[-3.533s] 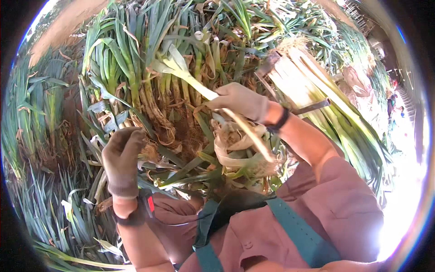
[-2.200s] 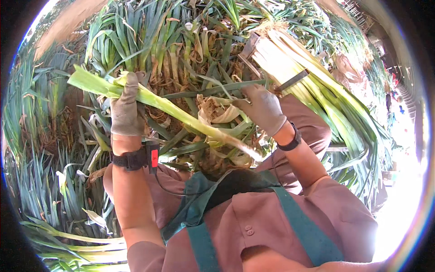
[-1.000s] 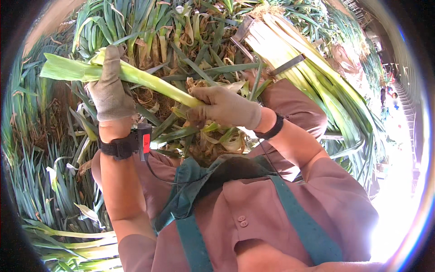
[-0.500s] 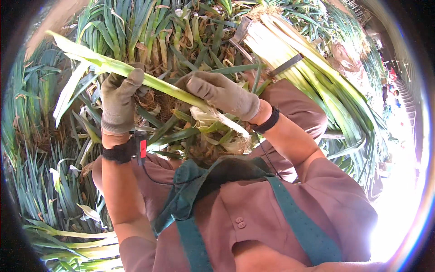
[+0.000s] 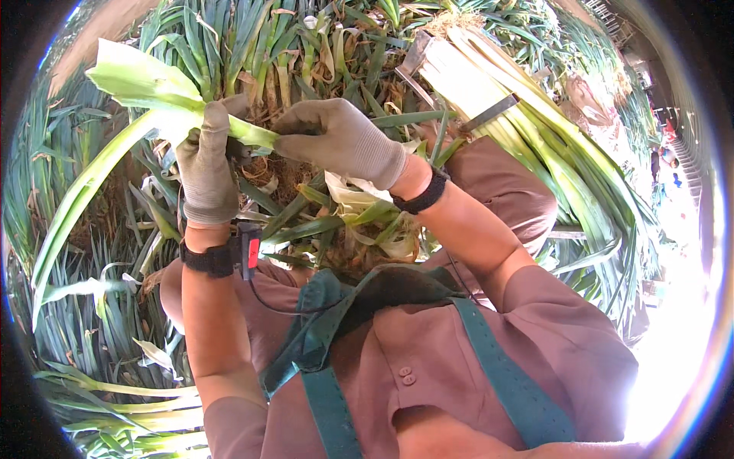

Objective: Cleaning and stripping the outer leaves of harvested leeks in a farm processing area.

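A pale green leek (image 5: 256,135) stretches between my two gloved hands. My left hand (image 5: 206,172) is wrapped around it, thumb over the top. A broad leaf points up and left from that grip, and a long narrow one droops down the left side. On the right, the fingers of my right hand (image 5: 344,145) are pinched together on the end of the leek, hiding part of it. Beneath the hands lie discarded leaves (image 5: 359,203), pale and dry, among roots and other scraps.
Trimmed leeks (image 5: 489,84) lie stacked in a metal holder (image 5: 489,112) at the upper right, near my knee. Untrimmed leeks (image 5: 57,168) crowd the left and far sides. More pale stalks (image 5: 145,417) lie at the lower left.
The leek's white lower end no longer shows beyond my right hand. That hand has moved left and up, closer to my left hand. The long leaf now hangs farther down and left.
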Motion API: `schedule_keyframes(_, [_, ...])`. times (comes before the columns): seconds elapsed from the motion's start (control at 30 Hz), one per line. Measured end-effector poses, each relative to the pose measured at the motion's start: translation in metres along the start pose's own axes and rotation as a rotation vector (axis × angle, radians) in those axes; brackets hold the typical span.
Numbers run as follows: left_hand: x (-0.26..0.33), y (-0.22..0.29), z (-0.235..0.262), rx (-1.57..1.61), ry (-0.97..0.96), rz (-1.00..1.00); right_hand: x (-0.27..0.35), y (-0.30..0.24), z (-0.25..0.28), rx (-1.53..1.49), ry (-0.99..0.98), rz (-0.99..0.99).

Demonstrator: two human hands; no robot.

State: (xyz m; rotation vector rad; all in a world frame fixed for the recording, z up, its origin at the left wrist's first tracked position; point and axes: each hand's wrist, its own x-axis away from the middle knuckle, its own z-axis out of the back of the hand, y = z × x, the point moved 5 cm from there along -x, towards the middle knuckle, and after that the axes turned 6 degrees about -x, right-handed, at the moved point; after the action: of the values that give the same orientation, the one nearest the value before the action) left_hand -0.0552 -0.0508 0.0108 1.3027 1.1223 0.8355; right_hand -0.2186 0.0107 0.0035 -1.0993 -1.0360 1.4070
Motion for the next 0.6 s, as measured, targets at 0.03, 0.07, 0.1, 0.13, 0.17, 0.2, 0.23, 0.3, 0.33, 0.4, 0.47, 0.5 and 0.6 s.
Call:
schedule_keyframes(0.03, [0.001, -0.002, 0.000, 0.023, 0.004, 0.016, -0.001, -0.008, -0.003, 0.057, 0.040, 0.061])
schedule_keyframes(0.07, [0.003, -0.002, -0.002, 0.033, 0.024, -0.001, -0.002, -0.017, -0.005, 0.116, 0.084, 0.120])
schedule_keyframes(0.1, [0.004, -0.003, -0.004, 0.043, 0.043, -0.018, -0.001, -0.028, -0.007, 0.208, 0.141, 0.196])
schedule_keyframes(0.13, [0.007, 0.001, -0.010, 0.040, 0.078, -0.068, 0.001, -0.040, -0.010, 0.299, 0.197, 0.275])
schedule_keyframes(0.17, [0.007, 0.000, -0.010, 0.040, 0.088, -0.071, 0.000, -0.042, -0.014, 0.385, 0.221, 0.281])
schedule_keyframes(0.2, [0.007, -0.001, -0.009, 0.039, 0.099, -0.073, -0.001, -0.043, -0.018, 0.471, 0.245, 0.287])
schedule_keyframes(0.23, [0.006, -0.003, -0.009, 0.040, 0.107, -0.074, -0.002, -0.042, -0.020, 0.560, 0.269, 0.291])
schedule_keyframes(0.3, [0.006, -0.002, -0.010, 0.049, 0.116, -0.068, -0.002, -0.036, -0.018, 0.516, 0.224, 0.259])
schedule_keyframes(0.33, [0.006, -0.002, -0.010, 0.052, 0.120, -0.071, -0.003, -0.033, -0.015, 0.494, 0.202, 0.242])
schedule_keyframes(0.4, [0.005, -0.002, -0.008, 0.039, 0.130, -0.090, -0.005, -0.021, -0.003, 0.102, 0.164, 0.170])
schedule_keyframes(0.47, [0.005, 0.003, -0.004, 0.001, 0.157, -0.087, -0.004, -0.009, 0.004, -0.197, 0.154, 0.125])
schedule_keyframes(0.5, [0.004, 0.002, -0.002, -0.016, 0.158, -0.103, -0.003, -0.006, 0.005, -0.135, 0.185, 0.139])
schedule_keyframes(0.6, [0.003, 0.002, -0.003, -0.053, 0.167, -0.163, 0.001, -0.011, -0.004, 0.103, 0.224, 0.202])
